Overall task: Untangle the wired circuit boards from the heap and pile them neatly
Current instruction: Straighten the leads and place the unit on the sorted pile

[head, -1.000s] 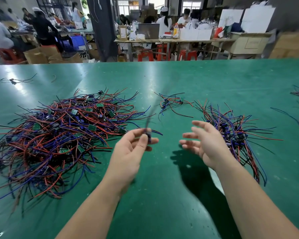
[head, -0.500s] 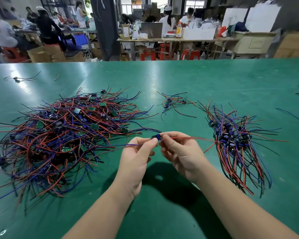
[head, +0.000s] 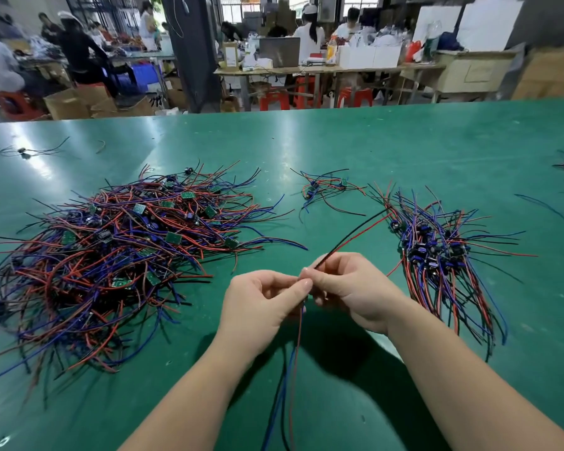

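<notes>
Head view: over the green table (head: 404,151), the left hand (head: 261,301) and right hand (head: 349,288) meet, both pinching one wired board (head: 349,238) at the fingertips. The board itself is hidden; black and red leads slant up right, others hang down. The tangled heap (head: 111,255) lies left, the neat pile (head: 443,255) right

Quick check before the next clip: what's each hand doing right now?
Left hand: closed, pinching the wired circuit board.
Right hand: closed, pinching the same wired circuit board at its upper wires.
</notes>
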The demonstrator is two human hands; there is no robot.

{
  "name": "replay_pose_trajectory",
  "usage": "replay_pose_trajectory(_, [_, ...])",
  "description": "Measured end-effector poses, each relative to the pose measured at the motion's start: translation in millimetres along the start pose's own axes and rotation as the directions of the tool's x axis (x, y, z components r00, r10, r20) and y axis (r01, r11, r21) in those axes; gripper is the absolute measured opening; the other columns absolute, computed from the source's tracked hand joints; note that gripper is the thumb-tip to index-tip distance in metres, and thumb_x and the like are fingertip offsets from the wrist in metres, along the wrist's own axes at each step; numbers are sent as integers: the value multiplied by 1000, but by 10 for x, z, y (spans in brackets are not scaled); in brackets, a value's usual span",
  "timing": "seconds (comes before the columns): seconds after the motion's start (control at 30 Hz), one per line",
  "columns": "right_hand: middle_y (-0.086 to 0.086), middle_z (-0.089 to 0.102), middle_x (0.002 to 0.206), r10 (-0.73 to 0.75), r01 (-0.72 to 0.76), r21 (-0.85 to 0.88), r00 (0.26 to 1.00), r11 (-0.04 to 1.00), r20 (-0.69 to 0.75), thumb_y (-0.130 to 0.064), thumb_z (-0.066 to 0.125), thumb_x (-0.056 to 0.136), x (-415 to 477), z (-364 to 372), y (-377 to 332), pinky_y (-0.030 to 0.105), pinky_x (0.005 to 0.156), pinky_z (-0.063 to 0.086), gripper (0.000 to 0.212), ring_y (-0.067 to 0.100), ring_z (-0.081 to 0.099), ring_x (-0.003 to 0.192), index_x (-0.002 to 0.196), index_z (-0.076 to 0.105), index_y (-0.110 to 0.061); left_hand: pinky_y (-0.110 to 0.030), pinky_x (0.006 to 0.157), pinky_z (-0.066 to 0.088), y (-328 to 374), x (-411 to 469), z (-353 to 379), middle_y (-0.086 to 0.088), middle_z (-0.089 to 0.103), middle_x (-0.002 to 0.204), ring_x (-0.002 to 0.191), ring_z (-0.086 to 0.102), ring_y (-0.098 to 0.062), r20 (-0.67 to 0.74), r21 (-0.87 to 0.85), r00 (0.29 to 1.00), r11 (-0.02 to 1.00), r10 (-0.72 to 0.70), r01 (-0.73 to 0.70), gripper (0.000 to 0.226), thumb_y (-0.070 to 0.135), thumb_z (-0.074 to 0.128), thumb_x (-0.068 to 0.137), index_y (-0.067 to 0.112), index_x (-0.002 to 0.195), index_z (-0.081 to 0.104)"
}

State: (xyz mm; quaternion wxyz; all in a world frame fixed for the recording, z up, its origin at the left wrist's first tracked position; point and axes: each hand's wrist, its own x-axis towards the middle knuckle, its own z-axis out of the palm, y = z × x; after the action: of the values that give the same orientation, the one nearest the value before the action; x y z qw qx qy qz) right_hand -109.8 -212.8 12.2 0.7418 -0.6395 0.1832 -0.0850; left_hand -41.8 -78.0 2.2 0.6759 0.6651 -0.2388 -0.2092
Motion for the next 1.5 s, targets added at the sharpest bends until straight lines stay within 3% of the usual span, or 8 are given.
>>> replay_pose_trajectory(0.13, [-2,62,54,-25,18,-62,993,998,-113,-9,71,80,38,-57,-7,14,44,39,11,4,53,48,71,65,-7,-18,46,49,-12,22,16,-9,69,59,48,63,-12,38,-9,995,995,-96,96,8,7,76,76,1,77,71])
replay_pose_trajectory(0.43, [3,67,58,37,164,399,893,902,-449,-7,68,81,35,-461,-216,14,42,47,10,14,68,55,75,59,-8,-31,61,57,-117,-5,-3,-8,71,65,55,64,-17,211,255,967,963,-143,87,14,22,81,74,11,71,73])
replay_pose_trajectory(0.67, [1,61,48,73,114,307,841,945,-537,-24,63,90,73,-497,-175,13,36,40,25,11,65,46,73,59,-6,-21,52,46,-124,-21,-15,-2,69,61,52,59,-14,278,296,941,949,-195,109,19,33,83,69,19,68,70])
replay_pose_trajectory(0.87, [14,59,95,40,176,286,787,942,-615,-17,58,94,112,-500,-159,23,54,52,15,20,65,65,104,51,-8,-24,50,52,-69,84,-105,-10,70,65,51,60,-15,-49,2,976,977,-213,213,24,24,81,72,4,76,67])
replay_pose_trajectory(1.1, [-7,70,76,-306,290,-448,951,846,39,-13,81,72,2,61,29,28,66,52,19,10,60,66,79,70,-26,-23,47,54,-77,101,-73,-6,65,53,47,62,-13,-109,-57,981,986,-160,155,44,42,70,66,-2,71,64])
replay_pose_trajectory(1.27, [0,73,76,-346,278,-408,933,870,-101,-5,78,75,-6,30,-24,30,77,53,20,9,63,69,81,74,-24,-25,48,54,-24,146,-65,-12,73,73,61,71,-19,-90,-100,977,978,-193,184,45,40,52,92,3,75,71])
replay_pose_trajectory(1.37, [2,71,77,-467,303,-418,801,856,-375,-4,73,78,-32,-184,-173,30,75,51,22,9,61,66,83,74,-26,-31,67,58,-71,188,-139,-8,73,78,76,71,-22,-219,134,975,988,-41,72,30,27,57,94,13,72,72])
replay_pose_trajectory(1.5, [8,70,86,-702,76,-762,458,643,-546,-10,72,77,-166,-705,-396,34,82,51,20,24,65,80,96,72,-17,-21,87,35,-115,188,-308,0,64,106,105,55,-19,-177,723,919,681,351,-120,10,19,65,85,17,77,71])
